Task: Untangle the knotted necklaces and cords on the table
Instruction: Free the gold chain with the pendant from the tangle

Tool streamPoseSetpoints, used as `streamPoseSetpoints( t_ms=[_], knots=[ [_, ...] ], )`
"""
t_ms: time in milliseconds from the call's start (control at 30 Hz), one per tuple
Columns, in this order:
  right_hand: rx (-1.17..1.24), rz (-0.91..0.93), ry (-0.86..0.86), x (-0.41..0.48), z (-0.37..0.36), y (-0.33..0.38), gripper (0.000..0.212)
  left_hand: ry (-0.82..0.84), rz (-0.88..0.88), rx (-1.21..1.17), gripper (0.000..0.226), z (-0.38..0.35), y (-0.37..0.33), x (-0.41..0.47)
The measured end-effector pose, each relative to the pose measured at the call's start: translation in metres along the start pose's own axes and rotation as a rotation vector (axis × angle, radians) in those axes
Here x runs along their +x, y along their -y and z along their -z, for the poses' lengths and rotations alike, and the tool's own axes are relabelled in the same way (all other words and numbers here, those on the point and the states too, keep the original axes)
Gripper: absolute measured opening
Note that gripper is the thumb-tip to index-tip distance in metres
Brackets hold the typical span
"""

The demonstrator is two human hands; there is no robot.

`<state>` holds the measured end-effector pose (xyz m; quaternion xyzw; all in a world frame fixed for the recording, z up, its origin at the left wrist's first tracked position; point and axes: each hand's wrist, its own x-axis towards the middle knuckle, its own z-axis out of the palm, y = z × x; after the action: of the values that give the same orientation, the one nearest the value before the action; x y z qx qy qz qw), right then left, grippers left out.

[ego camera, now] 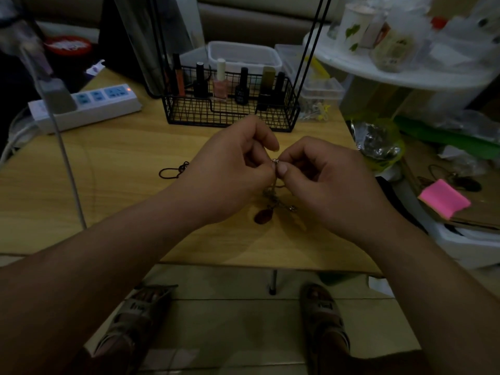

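My left hand [238, 169] and right hand [324, 180] both pinch the necklace [273, 194] at its bead [275, 160], toward the near edge of the desk [108, 185]. Light, limp and slippery, I judge, so I'd grip close beside the bead.

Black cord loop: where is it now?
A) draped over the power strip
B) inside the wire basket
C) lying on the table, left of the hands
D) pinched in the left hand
C: the black cord lies flat on the table beside the left hand, not gripped; that hand and the right hand both pinch the necklace.
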<state>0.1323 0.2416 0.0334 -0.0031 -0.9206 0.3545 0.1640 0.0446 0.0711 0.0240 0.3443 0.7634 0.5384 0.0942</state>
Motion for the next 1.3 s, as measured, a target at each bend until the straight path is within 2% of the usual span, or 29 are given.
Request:
streamPoseSetpoints(
  t_ms=[267,467,733,867,1067,1133,1300],
  knots=[
    [-0.011,-0.003,-0.019,0.0014,-0.0032,-0.0011,0.004,0.006,-0.023,0.009,0.028,-0.0005,-0.0014,-0.0016],
    [0.012,0.041,-0.061,0.0013,-0.0035,0.002,0.005,-0.036,0.02,-0.03,0.019,-0.0017,-0.0026,-0.0019],
    [-0.018,0.077,-0.051,0.0008,-0.0022,-0.0006,0.007,-0.107,-0.026,0.166,0.006,-0.0035,-0.002,-0.0064],
    [-0.059,0.096,-0.062,0.0011,-0.0023,-0.0022,0.008,-0.098,0.025,0.119,0.009,-0.0008,-0.001,-0.0033],
    [-0.143,0.078,-0.114,0.0019,-0.0071,0.0002,0.007,-0.097,0.005,0.155,0.012,-0.0037,-0.0005,-0.0024],
    [-0.074,0.024,-0.106,0.0026,-0.0065,0.0026,0.005,-0.077,0.018,0.105,0.01,-0.0033,-0.0015,-0.0016],
    [0.426,-0.212,-0.006,0.0065,0.0023,0.0049,0.013,0.032,0.146,-0.27,0.012,0.0047,-0.0071,0.0]
  ],
)
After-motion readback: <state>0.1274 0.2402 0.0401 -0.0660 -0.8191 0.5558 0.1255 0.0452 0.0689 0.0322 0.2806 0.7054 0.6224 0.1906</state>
